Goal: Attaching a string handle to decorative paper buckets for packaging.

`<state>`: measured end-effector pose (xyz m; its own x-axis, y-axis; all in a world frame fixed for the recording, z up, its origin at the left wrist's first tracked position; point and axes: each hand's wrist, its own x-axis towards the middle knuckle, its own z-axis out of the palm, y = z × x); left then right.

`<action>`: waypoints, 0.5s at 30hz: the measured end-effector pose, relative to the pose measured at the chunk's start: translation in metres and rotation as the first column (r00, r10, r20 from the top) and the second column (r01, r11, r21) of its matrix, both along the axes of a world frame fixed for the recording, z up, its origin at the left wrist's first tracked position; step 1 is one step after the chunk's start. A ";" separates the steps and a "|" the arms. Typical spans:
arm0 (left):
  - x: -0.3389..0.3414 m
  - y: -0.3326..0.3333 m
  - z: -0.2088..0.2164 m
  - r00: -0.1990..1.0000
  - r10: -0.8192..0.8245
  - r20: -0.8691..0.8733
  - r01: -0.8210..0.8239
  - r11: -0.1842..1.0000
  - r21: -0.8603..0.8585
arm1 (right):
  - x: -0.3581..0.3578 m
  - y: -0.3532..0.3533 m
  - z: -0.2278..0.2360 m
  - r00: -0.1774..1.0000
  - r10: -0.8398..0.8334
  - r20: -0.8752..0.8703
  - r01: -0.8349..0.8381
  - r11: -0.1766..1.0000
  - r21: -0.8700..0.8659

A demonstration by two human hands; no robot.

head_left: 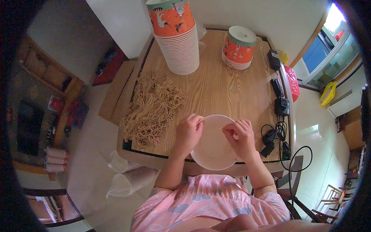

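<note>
Wood-grained tabletop: tangled twine left, paper-bucket stack far, black adapter right. My left grip and right grip pinch closed at round white tub; pinched item indeterminate.

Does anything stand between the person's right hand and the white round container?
Nothing visible does: the right hand is over the white round container. The left hand is at its rim; the heap of tan string lies farther left.

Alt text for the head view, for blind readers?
A person's left hand is at the rim of a round white tub at a wooden table; the right hand is pinched over it. Tangled tan strands lie heaped at left, with two stacks of orange tubs behind and black chargers at right.
</note>
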<state>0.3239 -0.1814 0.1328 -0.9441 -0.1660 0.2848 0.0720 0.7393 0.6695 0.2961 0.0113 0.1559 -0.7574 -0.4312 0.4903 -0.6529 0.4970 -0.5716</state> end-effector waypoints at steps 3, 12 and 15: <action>0.002 0.000 -0.003 0.998 0.039 0.051 -0.041 0.999 0.033 | -0.002 -0.001 -0.005 0.997 0.053 0.054 -0.055 0.998 0.040; 0.004 -0.003 -0.005 0.994 0.103 0.042 -0.104 0.994 0.016 | -0.005 -0.005 -0.013 0.999 0.031 0.034 -0.031 0.999 0.010; 0.000 -0.004 -0.013 0.999 0.011 -0.051 -0.005 0.992 0.123 | -0.005 -0.005 -0.012 0.998 0.030 0.058 -0.031 0.999 0.010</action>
